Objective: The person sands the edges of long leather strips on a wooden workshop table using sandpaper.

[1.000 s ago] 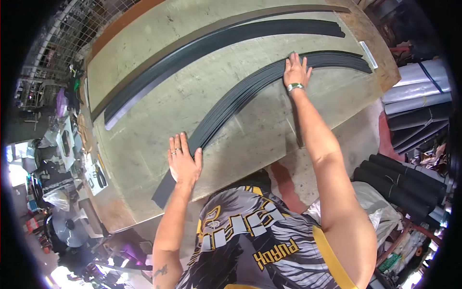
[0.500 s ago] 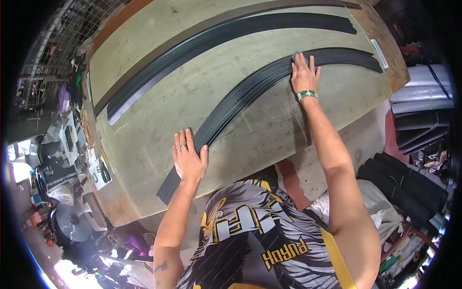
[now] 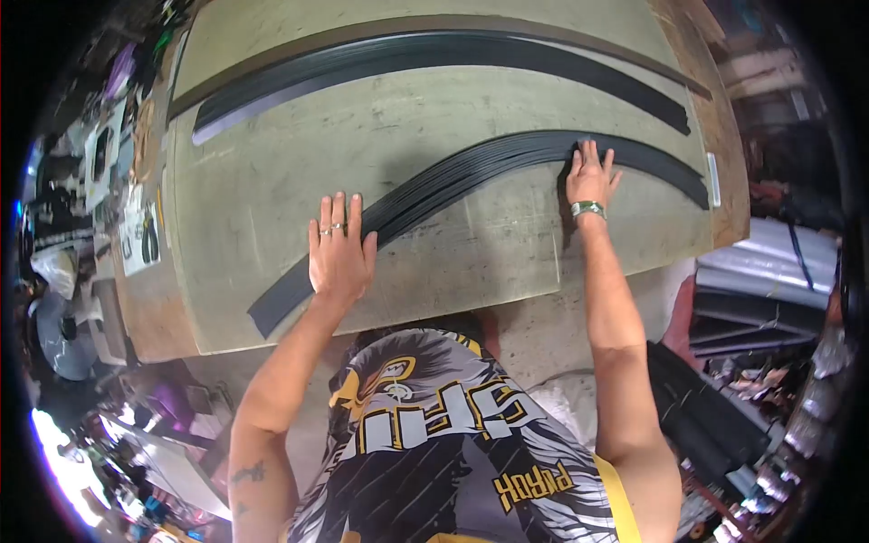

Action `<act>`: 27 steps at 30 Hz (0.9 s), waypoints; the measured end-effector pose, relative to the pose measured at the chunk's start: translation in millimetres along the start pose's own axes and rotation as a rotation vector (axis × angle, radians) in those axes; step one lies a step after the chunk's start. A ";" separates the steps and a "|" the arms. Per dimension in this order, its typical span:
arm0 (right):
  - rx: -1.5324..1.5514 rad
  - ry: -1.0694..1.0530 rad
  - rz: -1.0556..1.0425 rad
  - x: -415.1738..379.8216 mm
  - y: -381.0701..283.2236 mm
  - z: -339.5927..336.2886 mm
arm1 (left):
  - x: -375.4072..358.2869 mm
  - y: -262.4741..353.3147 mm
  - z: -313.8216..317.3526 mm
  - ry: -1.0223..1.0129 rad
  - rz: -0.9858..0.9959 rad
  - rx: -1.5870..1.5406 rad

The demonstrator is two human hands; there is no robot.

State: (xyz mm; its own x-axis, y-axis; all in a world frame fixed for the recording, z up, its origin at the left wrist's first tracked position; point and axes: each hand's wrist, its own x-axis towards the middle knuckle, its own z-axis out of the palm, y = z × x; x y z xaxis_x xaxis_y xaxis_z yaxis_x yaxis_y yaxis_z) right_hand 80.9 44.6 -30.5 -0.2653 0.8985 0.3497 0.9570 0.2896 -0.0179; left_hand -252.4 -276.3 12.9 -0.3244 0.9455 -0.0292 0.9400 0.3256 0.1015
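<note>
The grip of the left hand (image 3: 339, 260) is open: the palm is laid flat and the fingers are spread, with the near stack (image 3: 444, 185) touched along the thumb side. The grip of the right hand (image 3: 590, 179) is open too, its fingertips rested on the top of the same stack, toward its right part. A small grey patch is seen at those fingertips; whether it is a separate piece cannot be told. Nothing is seen to be lifted or enclosed by either hand.

The near stack is made up of thin dark strips and is laid in a long curve on the worktop (image 3: 507, 253), close to its near edge at the left end. The strips are already gathered into one bundle, but fine stepped lines are shown along the middle, so the edges are judged to be not fully evened. The bundle is left loose, with no tie visible on it.

Beyond it, well apart, the far stack (image 3: 362, 61) is set down untouched, with a brown strip (image 3: 272, 60) laid along its far side.
</note>
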 end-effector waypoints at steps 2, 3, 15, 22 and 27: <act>0.064 -0.058 -0.034 -23.3 -56.2 -5.5 | -2.2 0.0 1.5 0.024 0.002 0.009; 0.225 -0.049 -0.140 -50.6 -102.9 -22.1 | -1.2 -0.4 2.8 -0.022 -0.020 0.024; 0.081 -0.163 -0.041 -8.9 -61.2 -14.5 | -3.5 -4.6 0.3 -0.016 -0.039 -0.045; 0.264 -0.082 -0.600 -121.2 -182.2 -59.6 | -5.0 -7.2 -2.1 -0.021 -0.033 -0.054; 0.001 -0.078 -0.090 -6.7 -45.4 -7.4 | -4.8 -3.9 -1.4 -0.060 -0.040 -0.059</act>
State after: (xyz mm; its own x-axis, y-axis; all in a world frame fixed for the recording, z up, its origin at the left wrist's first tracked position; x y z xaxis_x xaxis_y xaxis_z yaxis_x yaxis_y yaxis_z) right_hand 40.1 23.0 -25.1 -0.3589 0.8917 0.2756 0.9287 0.3708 0.0098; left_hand -254.6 -282.1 14.0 -0.3531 0.9309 -0.0933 0.9180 0.3640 0.1575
